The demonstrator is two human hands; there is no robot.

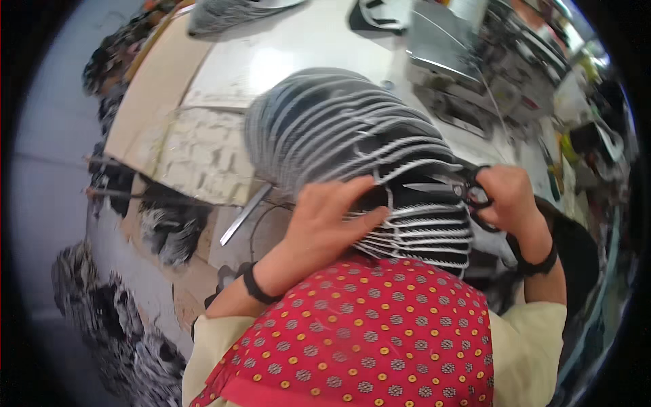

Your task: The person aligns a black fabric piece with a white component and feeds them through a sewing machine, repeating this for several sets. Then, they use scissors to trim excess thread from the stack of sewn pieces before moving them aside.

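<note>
While the fanned stack of black pieces with white zigzag trim (352,129) is pinned under the flattened, spread left hand (325,224) and black-handled scissors (451,191) are gripped in the closed right hand (512,200), a left fingertip (380,216) near the blades could be nicked, or the trim miscut, if a layer slipped.

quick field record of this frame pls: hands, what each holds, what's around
left hand: pressed flat on a fanned stack of dark fabric pieces with white zigzag edging, thumb on an edge
right hand: fingers through the handles of black-handled scissors, blades pointing left over the stack
scissor blades: nearly closed, tips near the left thumb
wrists: a dark band on each
worktable: white, worn tan patch at left
metal ruler: on the table, left of the stack
foreground: red dotted cloth at the person's chest
</note>
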